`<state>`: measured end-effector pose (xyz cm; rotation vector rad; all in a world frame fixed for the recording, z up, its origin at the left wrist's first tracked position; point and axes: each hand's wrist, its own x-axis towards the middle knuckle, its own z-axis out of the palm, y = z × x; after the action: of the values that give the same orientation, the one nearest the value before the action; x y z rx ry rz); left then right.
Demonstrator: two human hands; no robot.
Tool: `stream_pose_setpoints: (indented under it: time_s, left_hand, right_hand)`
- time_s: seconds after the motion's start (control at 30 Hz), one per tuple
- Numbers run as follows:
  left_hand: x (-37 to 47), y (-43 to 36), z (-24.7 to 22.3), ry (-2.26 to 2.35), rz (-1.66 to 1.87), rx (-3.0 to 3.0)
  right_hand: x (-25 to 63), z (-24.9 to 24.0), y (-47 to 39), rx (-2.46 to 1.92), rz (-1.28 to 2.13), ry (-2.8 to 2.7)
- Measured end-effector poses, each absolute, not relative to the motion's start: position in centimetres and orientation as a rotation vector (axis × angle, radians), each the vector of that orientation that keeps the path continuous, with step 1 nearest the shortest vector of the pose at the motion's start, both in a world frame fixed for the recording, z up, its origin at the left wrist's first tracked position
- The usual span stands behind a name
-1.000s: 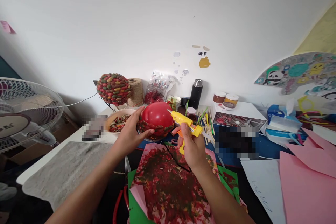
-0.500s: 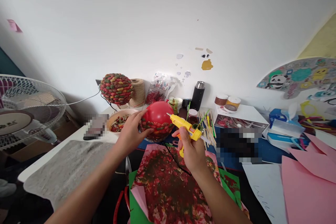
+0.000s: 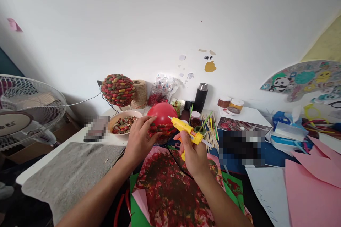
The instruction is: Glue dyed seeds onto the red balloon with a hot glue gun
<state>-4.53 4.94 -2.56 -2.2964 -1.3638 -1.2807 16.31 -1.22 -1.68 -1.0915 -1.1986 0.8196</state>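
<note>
A red balloon stands mid-desk, its lower part ringed with small red, green and brown painted pieces resembling shells. My left hand is at the balloon's left front, fingers curved and apart; whether it touches the surface is hard to tell. My right hand grips a yellow hot glue gun, its nozzle pointing left at the balloon's right side. Behind my left hand is a bowl of loose painted pieces. Below both hands lies paint-stained pink paper.
A finished-looking ball of painted pieces stands beside a twine spool. A black flask, wooden sticks and paint jars are behind. A fan stands left, a grey cloth nearer, pink sheets right.
My left hand has shifted right and slightly down, across the balloon's front, uncovering more of the bowl. The glue gun has moved slightly left and down, still in my right hand.
</note>
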Motion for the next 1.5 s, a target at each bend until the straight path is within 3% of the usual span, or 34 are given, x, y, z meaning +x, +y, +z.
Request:
stream_pose_setpoints:
  time_s: [0.23, 0.7, 1.0, 1.33, 1.5]
  left_hand:
    - [-8.0, 4.6, -3.0, -1.512, -1.555, -2.162]
    - [-13.9, 4.1, -3.3, -1.603, -1.765, -1.947]
    - [-14.6, 5.6, -2.2, -1.534, -1.412, -2.432]
    - [-8.5, 11.6, 3.3, -1.760, -1.434, -2.802]
    - [-4.7, 17.6, 6.8, -1.799, -1.009, -2.997]
  right_hand:
    - [16.4, -1.5, -1.1, -1.136, 0.758, -1.224]
    - [16.8, -3.6, -0.9, -1.175, 0.763, -1.299]
    - [16.5, -5.1, -1.4, -1.109, 0.810, -1.344]
    - [16.2, -3.9, -1.3, -1.139, 0.740, -1.290]
    - [15.7, -2.9, -1.6, -1.129, 0.649, -1.384]
